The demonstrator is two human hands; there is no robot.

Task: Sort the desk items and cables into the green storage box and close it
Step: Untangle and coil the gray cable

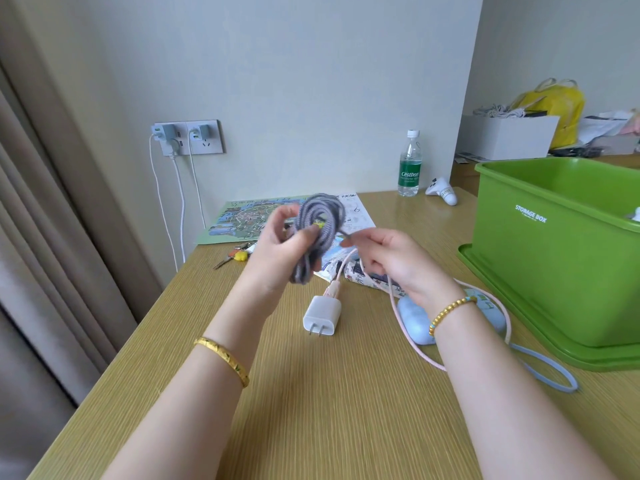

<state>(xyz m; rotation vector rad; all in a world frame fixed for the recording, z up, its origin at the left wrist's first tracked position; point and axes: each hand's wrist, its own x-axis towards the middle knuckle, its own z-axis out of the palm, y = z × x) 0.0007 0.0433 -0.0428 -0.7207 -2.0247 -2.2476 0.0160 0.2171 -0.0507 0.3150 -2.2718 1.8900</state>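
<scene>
1. Coiling is in hand: a grey braided cable (pixel 318 233), mid-frame, is gripped as a bundle by the left hand (pixel 280 251); its loose end is pinched by the right hand (pixel 384 261).
2. Next, the end likely needs tucking before the bundle is carried to the open green storage box (pixel 540 258), right of frame.

Both forearms reach forward over the desk (pixel 311 410), hands raised side by side. The left hand (pixel 280 251) is turned palm inward, its grip curled round a coiled grey cable (pixel 320 220), thumb across the front. At its 3 o'clock, the right hand (pixel 391 261) pinches the cable's loose end between thumb and fingertips.
</scene>
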